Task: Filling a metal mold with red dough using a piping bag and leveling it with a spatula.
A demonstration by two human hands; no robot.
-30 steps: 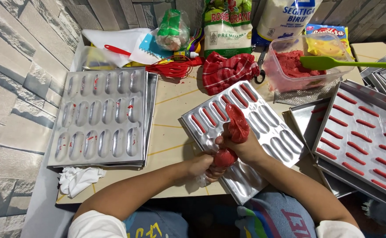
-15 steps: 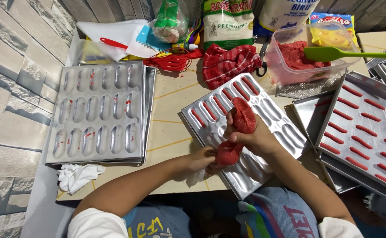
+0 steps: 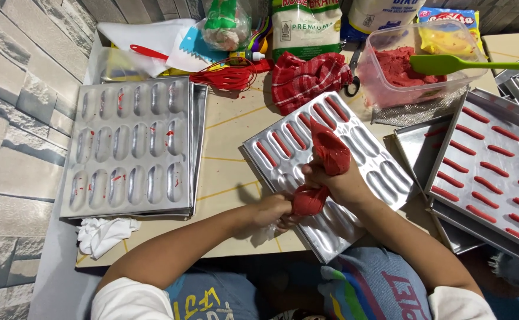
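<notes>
A piping bag full of red batter (image 3: 329, 155) lies across a tilted metal mould tray (image 3: 384, 172) in the middle of the table. My right hand (image 3: 336, 184) grips the bag around its middle, its tip pointing at the tray's upper cavities. My left hand (image 3: 271, 210) pinches the twisted rear end of the bag (image 3: 308, 200) at the tray's near edge. Several upper-left cavities of the tray hold red strips; the other cavities are bare.
An unfilled mould tray (image 3: 130, 148) with red smears lies left, a crumpled white cloth (image 3: 102, 234) below it. A tray of red piped strips (image 3: 496, 172) sits right. A plastic tub of red batter (image 3: 416, 65) with a green spatula (image 3: 467, 64), a red cloth (image 3: 304, 77), a red whisk (image 3: 230, 76) and bags stand behind.
Both hands and the piping bag have stayed over the middle tray, shifting only slightly. The view has tipped a little, so the table appears lower in frame.
</notes>
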